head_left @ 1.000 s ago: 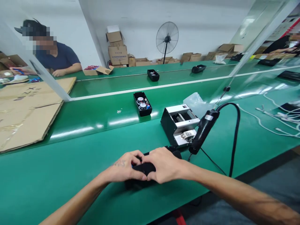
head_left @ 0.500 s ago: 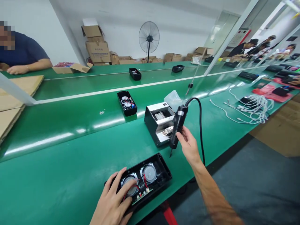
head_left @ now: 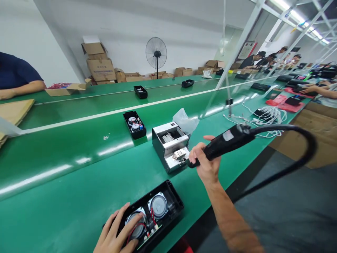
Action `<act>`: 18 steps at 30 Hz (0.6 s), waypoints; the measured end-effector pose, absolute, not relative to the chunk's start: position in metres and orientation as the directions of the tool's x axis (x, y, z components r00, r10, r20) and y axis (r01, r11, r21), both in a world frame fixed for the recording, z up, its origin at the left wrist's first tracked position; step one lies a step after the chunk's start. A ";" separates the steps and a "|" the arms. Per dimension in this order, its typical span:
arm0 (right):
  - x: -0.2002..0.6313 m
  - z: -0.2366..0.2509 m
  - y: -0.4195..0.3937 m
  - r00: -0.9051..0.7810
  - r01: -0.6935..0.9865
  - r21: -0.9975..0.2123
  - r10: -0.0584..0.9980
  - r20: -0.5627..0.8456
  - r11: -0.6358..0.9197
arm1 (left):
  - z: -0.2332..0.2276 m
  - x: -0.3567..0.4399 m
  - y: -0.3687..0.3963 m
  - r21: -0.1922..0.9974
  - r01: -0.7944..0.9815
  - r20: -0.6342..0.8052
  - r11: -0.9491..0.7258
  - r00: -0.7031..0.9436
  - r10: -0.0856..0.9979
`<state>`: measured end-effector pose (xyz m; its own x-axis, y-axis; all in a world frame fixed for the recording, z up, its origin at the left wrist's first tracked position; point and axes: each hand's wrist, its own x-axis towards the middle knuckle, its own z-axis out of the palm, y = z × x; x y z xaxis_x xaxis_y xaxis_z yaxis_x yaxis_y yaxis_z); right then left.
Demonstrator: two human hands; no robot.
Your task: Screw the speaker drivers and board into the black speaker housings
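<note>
My right hand (head_left: 207,163) is wrapped round a black electric screwdriver (head_left: 226,140), tilted with its corded end up to the right. Its tip points down-left by the metal machine; the bit does not show clearly. At bottom centre lies a black speaker housing (head_left: 172,202), open side up, with two round speakers (head_left: 159,206), red wires and a small circuit board (head_left: 150,237) inside. My left hand (head_left: 116,233) grips the housing's left end, fingers spread over the far rim and one speaker. My thumb lies toward the near side.
A silver-and-black machine (head_left: 171,144) stands right behind the housing, a plastic bag (head_left: 185,121) beyond it. Another speaker housing (head_left: 134,124) lies farther back. White cables (head_left: 271,116) are heaped to the right. The screwdriver's thick cord (head_left: 310,151) loops past the table edge. A co-worker's arm (head_left: 26,88) rests far left.
The screwdriver has swung from nearly upright to a slant, its corded end now up to the right and nearer me. My left hand stays on the housing. The view has shifted somewhat.
</note>
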<state>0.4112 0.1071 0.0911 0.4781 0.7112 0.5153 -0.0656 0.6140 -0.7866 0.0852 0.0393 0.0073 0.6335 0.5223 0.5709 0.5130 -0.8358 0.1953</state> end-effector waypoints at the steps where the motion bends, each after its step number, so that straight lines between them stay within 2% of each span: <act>1: 0.411 0.098 0.112 0.488 -0.030 -0.765 0.677 0.551 0.644 | 0.008 0.088 0.040 0.204 0.517 0.570 -0.831 0.627 0.530; 4: 0.410 0.105 0.124 0.496 0.085 -0.778 0.650 0.575 0.623 | 0.010 0.095 0.043 0.234 0.523 0.575 -0.819 0.605 0.551; 6: 0.408 0.105 0.127 0.475 0.145 -0.822 0.690 0.546 0.551 | 0.008 0.097 0.043 0.239 0.528 0.576 -0.815 0.598 0.557; 8: 0.405 0.106 0.121 0.428 0.135 -0.863 0.757 0.495 0.488 | 0.005 0.098 0.042 0.232 0.542 0.570 -0.808 0.597 0.564; 11: 0.391 0.113 0.098 0.328 -0.047 -0.894 0.853 0.407 0.445 | 0.001 0.098 0.039 0.249 0.564 0.538 -0.788 0.596 0.596; 15: 0.354 0.123 0.052 0.235 -0.330 -0.824 0.885 0.401 0.461 | 0.007 0.104 0.034 0.291 0.598 0.492 -0.747 0.576 0.653; 18: 0.325 0.113 0.023 0.137 -0.386 -0.825 0.910 0.392 0.413 | 0.016 0.109 0.033 0.278 0.607 0.472 -0.744 0.588 0.656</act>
